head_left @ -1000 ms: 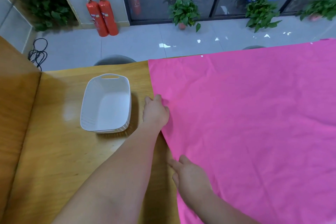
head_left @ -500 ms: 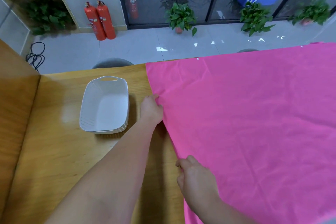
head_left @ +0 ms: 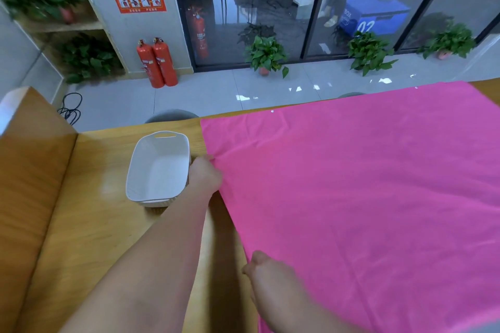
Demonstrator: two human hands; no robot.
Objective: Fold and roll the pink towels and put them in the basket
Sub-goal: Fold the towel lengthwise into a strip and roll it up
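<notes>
Two bare hands work the left edge of a large, thin, bright pink towel (head_left: 365,197) spread flat over a honey-coloured wooden surface (head_left: 89,224). The left hand (head_left: 205,177), arm stretched forward, has its fingers curled round the far part of that edge, and small creases fan out from the pinch. The right hand (head_left: 267,276), nearer the body and slightly blurred, is curled over the same edge and appears to grip it too. This looks like the start of the first fold, with nothing folded or rolled yet. To do it well, both held points should rise together and travel across to meet the opposite edge squarely. The cloth between the hands should stay taut so it does not sag or bunch. The fabric looks soft, matte and light, faintly wrinkled, and likely to slide on the smooth wood. Just beside the left hand, left of the towel, sits a white plastic basket (head_left: 159,170), a rounded rectangle with a slot handle and a ribbed lower wall; no towel is in it. Beyond are grey floor tiles, two red fire extinguishers (head_left: 158,62) and leafy potted plants (head_left: 266,53) by glass doors.
</notes>
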